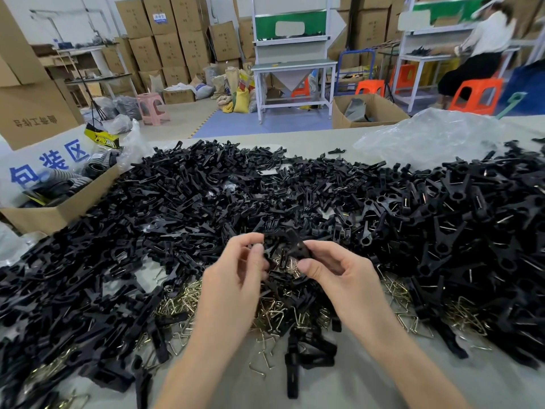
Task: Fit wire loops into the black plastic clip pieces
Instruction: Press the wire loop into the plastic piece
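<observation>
A pale counter (368,388) carries a wide heap of black plastic clip pieces (206,196), with brass-coloured wire loops (277,314) spread at its near middle. An open cardboard box (59,211) sits at the left edge and a crumpled clear plastic bag (427,137) lies at the far right. Behind are stacked cartons (168,48), a white workbench (295,66), a pink stool (153,107), an orange stool (477,93) and a seated person (486,39).

Both forearms reach in from below and the hands meet above the loops. Between them is one black clip piece (283,246), raised off the pile. The left hand (236,276) pinches its left side with curled fingers and thumb; the right hand (333,270) pinches its right side likewise. Whether a wire already sits in it cannot be told.
</observation>
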The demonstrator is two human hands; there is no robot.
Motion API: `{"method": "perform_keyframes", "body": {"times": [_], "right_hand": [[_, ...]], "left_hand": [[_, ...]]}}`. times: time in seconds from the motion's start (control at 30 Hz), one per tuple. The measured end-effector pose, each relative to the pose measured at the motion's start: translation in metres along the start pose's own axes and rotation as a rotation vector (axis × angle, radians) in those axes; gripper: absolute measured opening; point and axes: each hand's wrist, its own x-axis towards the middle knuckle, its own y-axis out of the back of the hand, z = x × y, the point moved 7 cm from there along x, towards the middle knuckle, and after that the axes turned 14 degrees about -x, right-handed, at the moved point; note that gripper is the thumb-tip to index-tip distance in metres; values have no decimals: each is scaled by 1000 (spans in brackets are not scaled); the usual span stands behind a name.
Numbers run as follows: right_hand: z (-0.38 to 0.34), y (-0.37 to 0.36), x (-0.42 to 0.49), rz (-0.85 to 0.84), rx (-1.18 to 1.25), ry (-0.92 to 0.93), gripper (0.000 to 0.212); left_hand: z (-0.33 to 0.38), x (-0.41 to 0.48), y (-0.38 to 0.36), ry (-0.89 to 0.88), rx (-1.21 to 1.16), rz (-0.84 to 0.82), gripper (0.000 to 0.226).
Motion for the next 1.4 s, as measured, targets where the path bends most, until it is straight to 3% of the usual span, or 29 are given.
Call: {"method": "perform_keyframes", "body": {"times": [0.07,0.13,0.27,0.37,0.5,0.77,0.83,0.93,1.0,1.13,1.27,1.4], "right_hand": [[3,5,2,41,0,-13,26],[6,8,2,59,-28,-26,32],[9,11,1,87,-92,-41,23],[10,13,1,93,-108,-54,24],[7,12,1,85,-156,-45,23],[3,5,-2,52,-264,1,29],[3,5,-3,45,-257,-10,28],[-2,-1,-1,-30,-66,-30,27],[-6,-9,-1,-116,131,-46,25],[-4,-15,-2,-163,359,-91,37],[1,-12,0,-159,559,-119,43],[-1,-20,-1,-192,488,-85,46]], "left_hand": [[0,2,15,-40,234,-56,10],[-3,2,23,-27,358,-164,11],[-15,-3,18,43,608,-406,16],[-23,-6,16,67,669,-422,30],[-25,-2,14,27,709,-390,18],[-28,8,21,44,612,-329,21],[-21,9,23,25,481,-226,25],[-8,7,25,7,91,-13,27],[-7,4,14,61,-127,-3,28],[-8,-4,-8,118,-292,-50,24],[-8,-7,-17,65,-184,-95,27],[-7,-11,-25,-11,-50,-142,24]]}}
